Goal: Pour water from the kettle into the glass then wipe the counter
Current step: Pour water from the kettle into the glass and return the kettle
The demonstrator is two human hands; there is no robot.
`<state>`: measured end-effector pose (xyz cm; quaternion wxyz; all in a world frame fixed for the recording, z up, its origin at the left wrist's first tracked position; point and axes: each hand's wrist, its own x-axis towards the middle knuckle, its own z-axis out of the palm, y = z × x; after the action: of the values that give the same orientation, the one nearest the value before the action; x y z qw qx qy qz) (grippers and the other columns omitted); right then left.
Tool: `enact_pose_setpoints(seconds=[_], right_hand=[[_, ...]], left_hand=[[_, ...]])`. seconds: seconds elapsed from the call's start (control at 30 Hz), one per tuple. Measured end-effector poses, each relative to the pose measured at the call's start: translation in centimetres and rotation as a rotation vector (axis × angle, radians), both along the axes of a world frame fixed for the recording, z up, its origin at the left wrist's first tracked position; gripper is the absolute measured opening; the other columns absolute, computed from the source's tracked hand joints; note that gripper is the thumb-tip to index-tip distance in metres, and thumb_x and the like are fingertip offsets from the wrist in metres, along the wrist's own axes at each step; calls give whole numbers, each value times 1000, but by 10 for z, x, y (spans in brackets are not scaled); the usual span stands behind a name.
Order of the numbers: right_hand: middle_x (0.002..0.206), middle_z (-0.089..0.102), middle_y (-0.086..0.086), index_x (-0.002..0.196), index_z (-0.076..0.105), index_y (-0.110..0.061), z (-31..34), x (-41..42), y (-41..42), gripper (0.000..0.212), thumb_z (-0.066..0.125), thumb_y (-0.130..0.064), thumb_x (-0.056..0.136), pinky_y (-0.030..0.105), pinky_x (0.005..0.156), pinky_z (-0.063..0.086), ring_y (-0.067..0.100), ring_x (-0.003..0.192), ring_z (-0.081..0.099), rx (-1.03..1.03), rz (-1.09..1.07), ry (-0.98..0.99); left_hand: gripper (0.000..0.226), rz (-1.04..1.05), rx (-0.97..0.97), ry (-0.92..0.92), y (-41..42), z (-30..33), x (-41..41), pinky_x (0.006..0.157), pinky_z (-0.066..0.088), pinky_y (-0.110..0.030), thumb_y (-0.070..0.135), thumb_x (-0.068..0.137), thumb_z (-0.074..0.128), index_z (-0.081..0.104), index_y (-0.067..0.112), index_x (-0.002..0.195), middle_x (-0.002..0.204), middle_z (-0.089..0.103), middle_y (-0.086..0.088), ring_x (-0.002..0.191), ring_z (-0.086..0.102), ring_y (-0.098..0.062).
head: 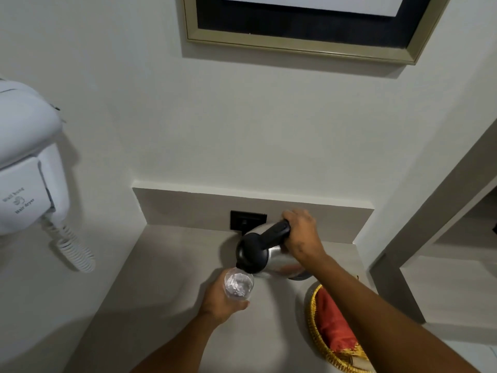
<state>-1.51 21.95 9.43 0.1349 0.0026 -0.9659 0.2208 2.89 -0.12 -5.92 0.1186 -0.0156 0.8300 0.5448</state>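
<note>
A steel kettle [277,258] with a black lid and black handle is tilted to the left above the grey counter [166,278]. My right hand [302,232] grips its handle. The spout sits just over the rim of a clear glass [238,285], which has water in it. My left hand [222,305] holds the glass from below, a little above the counter.
A gold wicker basket [321,343] with a red cloth [334,321] in it stands at the right front of the counter. A black wall socket [247,219] is behind the kettle. A white wall hair dryer [27,168] with a coiled cord hangs at the left. A framed picture [304,47] hangs above.
</note>
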Motion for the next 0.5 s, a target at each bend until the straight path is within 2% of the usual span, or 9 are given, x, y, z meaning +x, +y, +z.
enact_pose_setpoints(seconds=[0.07,0.13,0.23,0.3,0.4,0.5], right_hand=[[74,59,-1,73,58,-18,-10,1,20,24,67,5,73,33,68,49,17,73,54,-206,-123,-35],[73,61,-2,74,59,-19,-21,1,39,29,62,10,76,26,65,48,14,72,57,-387,-258,-63],[73,62,3,73,58,-18,-35,-3,64,31,60,13,77,25,60,47,19,72,58,-542,-390,-63],[72,60,5,71,55,-18,-41,-8,76,31,56,12,79,31,59,50,23,71,57,-630,-448,-59],[75,62,8,76,58,-18,-51,-15,89,27,54,8,83,47,71,58,26,74,60,-736,-497,-76],[82,63,11,82,59,-18,-61,-20,97,29,54,10,85,49,76,58,31,83,64,-818,-496,-111]], left_hand=[[79,5,3,6,-1,0,1,67,52,2,-3,52,103,66,25,117,102,72,11,90,67,-4],[81,7,4,22,-2,-3,0,68,52,0,-6,50,102,69,18,120,107,75,4,93,70,-11],[83,27,3,59,-2,-6,-2,68,53,-1,-11,46,100,71,13,120,108,78,-5,94,73,-18],[84,30,-10,89,-2,-7,-3,69,55,-3,-9,42,101,73,15,117,105,80,-4,92,75,-19],[85,29,-18,125,-4,-9,-4,72,61,-14,-2,38,102,74,19,114,103,82,-3,94,79,-19],[83,23,-28,164,-6,-10,-5,76,65,-23,3,36,102,74,23,112,102,83,-1,93,80,-17]])
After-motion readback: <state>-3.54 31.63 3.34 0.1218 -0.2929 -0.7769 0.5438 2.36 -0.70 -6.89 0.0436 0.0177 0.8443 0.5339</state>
